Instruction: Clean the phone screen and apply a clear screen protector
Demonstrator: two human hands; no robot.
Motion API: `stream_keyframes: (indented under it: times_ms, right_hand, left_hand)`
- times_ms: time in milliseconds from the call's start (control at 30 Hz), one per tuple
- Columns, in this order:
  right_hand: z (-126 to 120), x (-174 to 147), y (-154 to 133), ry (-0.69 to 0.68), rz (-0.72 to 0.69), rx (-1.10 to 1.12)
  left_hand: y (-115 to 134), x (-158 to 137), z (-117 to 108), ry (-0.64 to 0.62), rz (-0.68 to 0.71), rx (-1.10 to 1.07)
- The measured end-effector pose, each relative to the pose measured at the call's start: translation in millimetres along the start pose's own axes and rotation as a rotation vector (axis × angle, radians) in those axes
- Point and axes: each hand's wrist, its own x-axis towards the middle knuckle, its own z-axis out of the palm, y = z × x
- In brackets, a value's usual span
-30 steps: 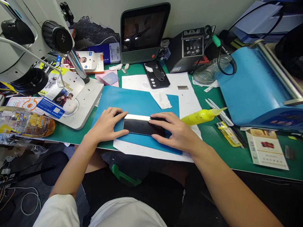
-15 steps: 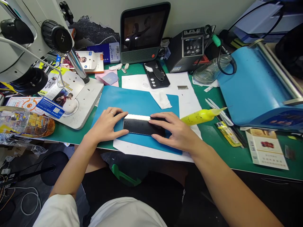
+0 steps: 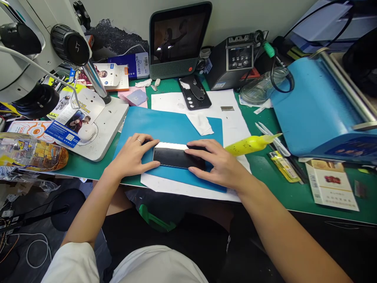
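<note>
A smartphone (image 3: 173, 158) with a dark glass face lies lengthwise across the blue mat (image 3: 156, 122), a bright reflection along its far edge. My left hand (image 3: 131, 157) holds its left end, thumb at the near edge and fingers at the far corner. At the right end, my right hand (image 3: 219, 162) grips it between thumb and fingers, covering that part of the screen. A crumpled white wipe (image 3: 201, 124) rests on the mat beyond the phone. Just right of my right hand lies a yellow squeeze bottle (image 3: 247, 146) with a thin needle tip.
A microscope stand (image 3: 98, 133) and a drink bottle (image 3: 32, 151) occupy the left. Behind are a black phone case (image 3: 191, 96), a smart display (image 3: 179, 39) and a soldering station (image 3: 229, 59). Tweezers (image 3: 273, 139), a yellow lighter (image 3: 284, 167) and a blue machine (image 3: 318, 114) are at right.
</note>
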Motion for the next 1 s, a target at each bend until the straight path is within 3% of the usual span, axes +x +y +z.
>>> stream_keyframes:
  times_ms: [1000]
  right_hand:
    - [-1.6, 0.6, -0.4, -0.025, 0.056, 0.027]
  left_hand:
    - [-0.8, 0.5, -0.2, 0.002, -0.002, -0.005]
